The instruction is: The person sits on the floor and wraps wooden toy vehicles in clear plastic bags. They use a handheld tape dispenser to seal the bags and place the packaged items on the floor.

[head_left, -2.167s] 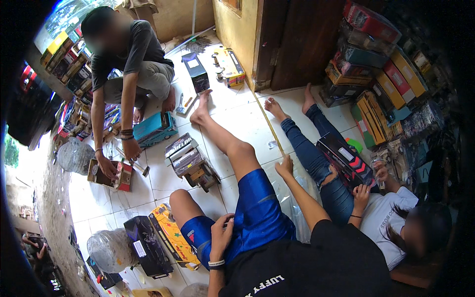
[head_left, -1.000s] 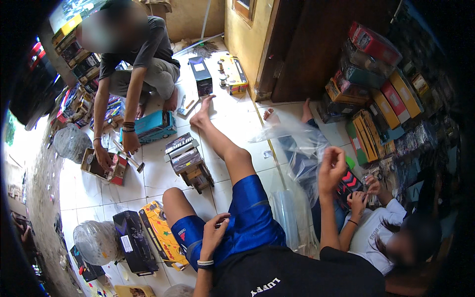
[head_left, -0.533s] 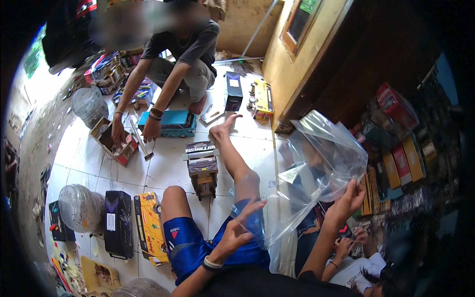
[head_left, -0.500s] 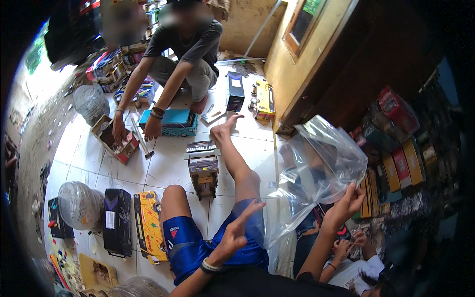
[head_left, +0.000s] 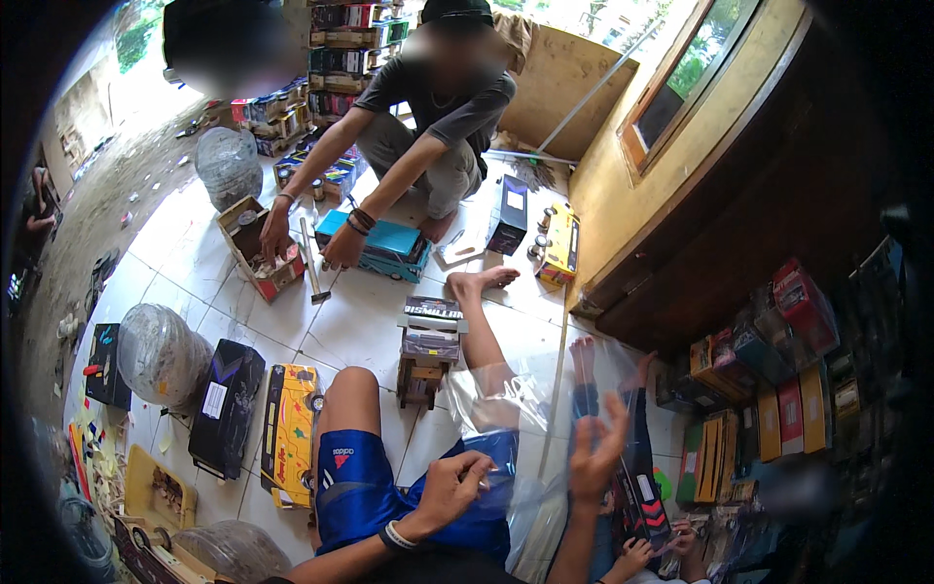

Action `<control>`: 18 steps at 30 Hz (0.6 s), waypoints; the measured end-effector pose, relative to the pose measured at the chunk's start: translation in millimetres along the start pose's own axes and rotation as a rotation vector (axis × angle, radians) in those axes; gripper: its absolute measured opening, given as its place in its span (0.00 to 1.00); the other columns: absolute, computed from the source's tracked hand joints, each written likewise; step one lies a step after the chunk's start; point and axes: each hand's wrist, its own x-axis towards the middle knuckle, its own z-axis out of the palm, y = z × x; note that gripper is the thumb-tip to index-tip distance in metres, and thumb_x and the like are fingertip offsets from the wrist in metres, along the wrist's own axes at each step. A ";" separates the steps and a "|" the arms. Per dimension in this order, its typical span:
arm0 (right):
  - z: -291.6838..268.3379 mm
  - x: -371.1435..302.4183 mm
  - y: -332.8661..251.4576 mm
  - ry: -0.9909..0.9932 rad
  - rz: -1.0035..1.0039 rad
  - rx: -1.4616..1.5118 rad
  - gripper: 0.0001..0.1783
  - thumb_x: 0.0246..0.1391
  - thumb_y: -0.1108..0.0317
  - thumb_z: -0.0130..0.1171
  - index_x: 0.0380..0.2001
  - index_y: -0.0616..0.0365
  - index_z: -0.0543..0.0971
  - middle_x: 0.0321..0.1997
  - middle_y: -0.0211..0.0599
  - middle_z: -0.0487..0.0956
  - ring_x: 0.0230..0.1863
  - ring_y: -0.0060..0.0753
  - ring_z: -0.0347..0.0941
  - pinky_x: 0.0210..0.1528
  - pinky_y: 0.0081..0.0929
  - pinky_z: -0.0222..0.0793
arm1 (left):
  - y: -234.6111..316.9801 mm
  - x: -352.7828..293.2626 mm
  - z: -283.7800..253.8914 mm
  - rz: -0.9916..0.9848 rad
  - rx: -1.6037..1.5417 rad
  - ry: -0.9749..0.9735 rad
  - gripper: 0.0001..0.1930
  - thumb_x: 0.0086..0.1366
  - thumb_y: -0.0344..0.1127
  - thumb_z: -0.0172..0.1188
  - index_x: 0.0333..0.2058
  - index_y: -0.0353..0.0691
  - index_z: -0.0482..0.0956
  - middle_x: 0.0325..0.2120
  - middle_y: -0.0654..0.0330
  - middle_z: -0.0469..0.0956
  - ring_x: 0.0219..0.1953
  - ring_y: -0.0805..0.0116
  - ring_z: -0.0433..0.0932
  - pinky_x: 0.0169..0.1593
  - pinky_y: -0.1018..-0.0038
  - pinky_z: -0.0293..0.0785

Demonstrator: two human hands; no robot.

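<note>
Clear thin plastic sheet (head_left: 525, 419) has sunk from its raised position half a second ago, and the right hand (head_left: 595, 457) has come down with it. Now the sheet hangs over the bent bare leg (head_left: 488, 355) and shiny blue shorts (head_left: 355, 477). Right-hand fingers are spread beside it; whether they touch it I cannot tell. The left hand (head_left: 452, 492) has its fingertips pressed together at the sheet's edge; any film between them is unclear. A dark-sided wooden toy truck (head_left: 430, 350) stands beyond, on the white tiled floor (head_left: 355, 336).
</note>
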 end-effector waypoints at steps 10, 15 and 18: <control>82.8 -43.5 99.1 -0.728 0.090 -0.393 0.34 0.75 0.44 0.42 0.77 0.44 0.61 0.85 0.46 0.48 0.83 0.66 0.37 0.73 0.83 0.32 | 32.1 -20.4 -55.1 -0.022 0.116 0.210 0.15 0.76 0.38 0.58 0.31 0.33 0.82 0.19 0.60 0.77 0.22 0.78 0.72 0.28 0.74 0.67; 54.3 -14.1 138.3 -0.421 0.430 -0.449 0.31 0.70 0.47 0.54 0.68 0.54 0.73 0.75 0.54 0.65 0.75 0.60 0.58 0.71 0.69 0.52 | 54.9 -58.4 -109.4 -0.259 -0.057 0.159 0.19 0.78 0.40 0.54 0.38 0.31 0.88 0.26 0.62 0.85 0.28 0.75 0.80 0.35 0.75 0.75; 43.5 0.8 91.4 -0.237 0.283 -0.120 0.20 0.68 0.57 0.61 0.54 0.61 0.82 0.51 0.46 0.85 0.51 0.39 0.81 0.55 0.38 0.75 | 58.6 -57.0 -111.7 -0.341 -0.206 0.050 0.16 0.75 0.39 0.60 0.40 0.30 0.89 0.28 0.62 0.87 0.31 0.76 0.82 0.38 0.78 0.78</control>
